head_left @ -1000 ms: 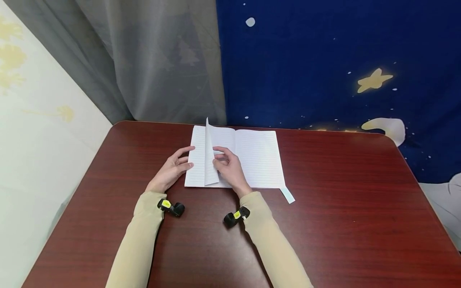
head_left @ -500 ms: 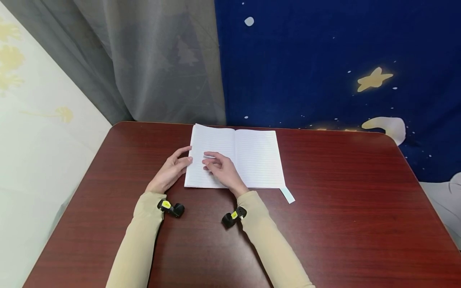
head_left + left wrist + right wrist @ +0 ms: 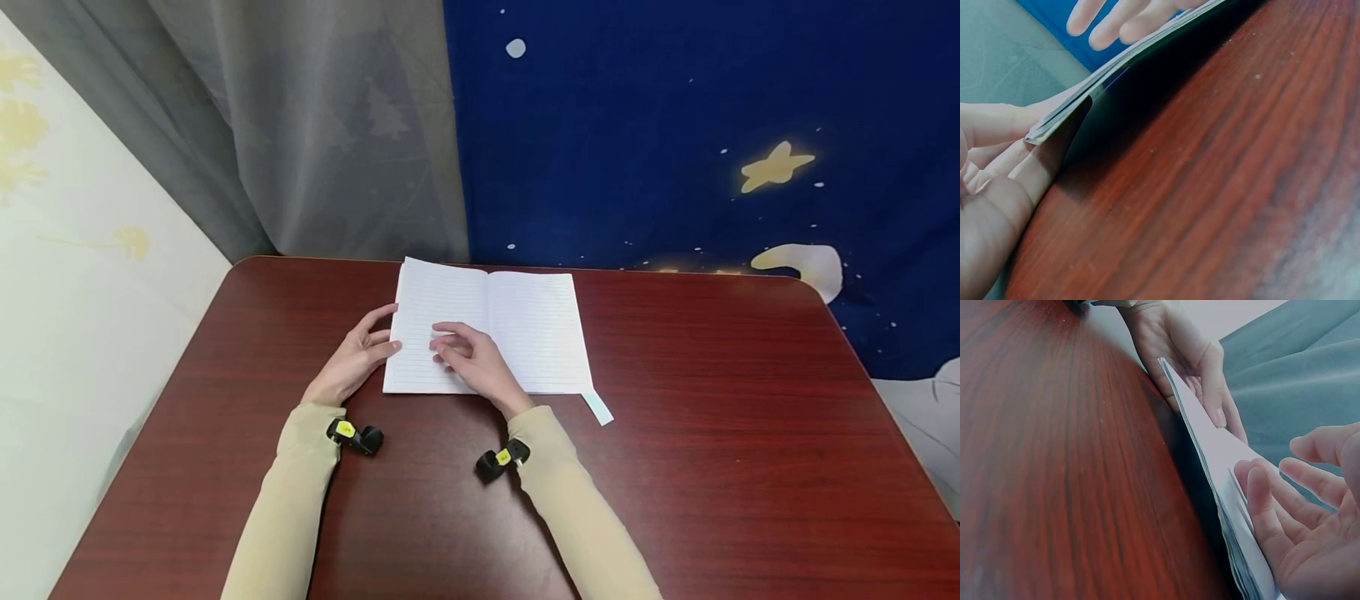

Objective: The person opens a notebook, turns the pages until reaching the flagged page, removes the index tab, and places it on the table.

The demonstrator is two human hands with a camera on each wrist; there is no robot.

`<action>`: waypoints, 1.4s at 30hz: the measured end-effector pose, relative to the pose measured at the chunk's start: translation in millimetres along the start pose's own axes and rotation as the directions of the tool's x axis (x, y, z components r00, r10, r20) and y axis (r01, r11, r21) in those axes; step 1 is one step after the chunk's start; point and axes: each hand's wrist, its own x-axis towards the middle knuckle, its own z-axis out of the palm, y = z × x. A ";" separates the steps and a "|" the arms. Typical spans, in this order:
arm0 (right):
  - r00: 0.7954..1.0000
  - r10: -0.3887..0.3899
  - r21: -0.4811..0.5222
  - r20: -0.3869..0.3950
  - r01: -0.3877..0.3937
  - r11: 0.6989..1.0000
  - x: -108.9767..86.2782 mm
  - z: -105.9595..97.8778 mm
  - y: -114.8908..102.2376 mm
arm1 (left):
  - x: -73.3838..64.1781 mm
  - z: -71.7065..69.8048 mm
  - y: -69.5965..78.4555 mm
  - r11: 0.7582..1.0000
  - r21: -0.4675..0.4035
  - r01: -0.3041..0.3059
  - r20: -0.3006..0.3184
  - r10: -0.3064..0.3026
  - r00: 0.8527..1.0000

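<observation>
An open lined notebook [image 3: 537, 333] lies on the table with blank ruled pages on both sides. At its left edge my left hand [image 3: 351, 358] grips the book, thumb over the page and some fingers beneath. The left wrist view shows the lifted edge of the notebook [image 3: 1129, 57] between that hand's thumb and fingers, with a dark gap below. Over the left page hovers my right hand [image 3: 480, 360], its fingers loosely bent and holding nothing. In the right wrist view the right hand [image 3: 1310, 519] is close above the page, and whether a fingertip touches is unclear.
A pale ribbon-like strip [image 3: 597, 408] sticks out at the notebook's lower right corner. The dark red wooden table [image 3: 712, 433] reaches back to a grey curtain [image 3: 337, 150] and a blue starry cloth [image 3: 615, 125]. Black cameras are strapped to both wrists.
A page that stood half turned in my right hand now lies flat on the left side. The right hand let go, then drew back slightly rightward. The left hand stays at the edge.
</observation>
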 end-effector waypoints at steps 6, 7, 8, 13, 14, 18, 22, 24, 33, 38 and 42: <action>0.999 -0.022 -0.017 -0.031 0.022 1.000 -12.8 -16.5 0.6 | -0.6 -0.3 -0.5 1.000 -0.023 -0.019 0.014 0.019 1.000; 0.999 -0.022 -0.024 -0.036 0.022 0.999 -14.9 -19.8 1.1 | -0.7 -0.4 -0.1 1.000 -0.024 -0.018 0.014 0.018 1.000; 0.999 -0.022 -0.031 -0.039 0.021 0.999 -16.8 -23.1 1.7 | -0.9 -0.4 0.2 1.000 -0.022 -0.018 0.015 0.018 1.000; 0.998 -0.019 -0.056 -0.061 0.015 0.998 -27.3 -41.4 4.7 | -0.8 -0.6 1.2 1.000 -0.017 -0.012 0.032 0.012 0.999; 0.998 -0.017 -0.060 -0.067 0.013 0.998 -29.7 -45.3 4.6 | -0.6 -0.7 1.2 1.000 -0.019 -0.011 0.036 0.012 0.999; 0.996 0.000 -0.095 -0.092 -0.009 0.995 -42.1 -60.1 -5.5 | 0.2 -1.1 1.0 1.000 -0.025 -0.002 0.046 0.003 0.999; 0.993 0.003 -0.171 -0.115 -0.022 0.985 -56.5 -75.0 -23.1 | -0.9 -0.3 4.0 1.000 -0.021 0.015 0.049 -0.014 0.999; 0.992 -0.008 -0.213 -0.127 -0.019 0.977 -61.6 -83.6 -24.9 | -3.1 1.4 8.5 1.000 -0.011 0.022 0.049 -0.022 0.999; 0.976 0.001 -0.331 -0.216 -0.074 0.941 -70.5 -123.5 7.3 | -10.6 7.9 24.5 0.999 0.024 0.031 0.048 -0.032 0.998; 0.955 0.056 -0.432 -0.291 -0.184 0.883 -74.6 -134.5 11.2 | -10.7 8.0 23.9 0.999 0.007 0.032 0.045 -0.032 0.998; 0.945 0.106 -0.511 -0.308 -0.258 0.820 -74.9 -140.5 12.5 | -10.5 7.6 22.8 1.000 0.000 0.028 0.048 -0.027 0.998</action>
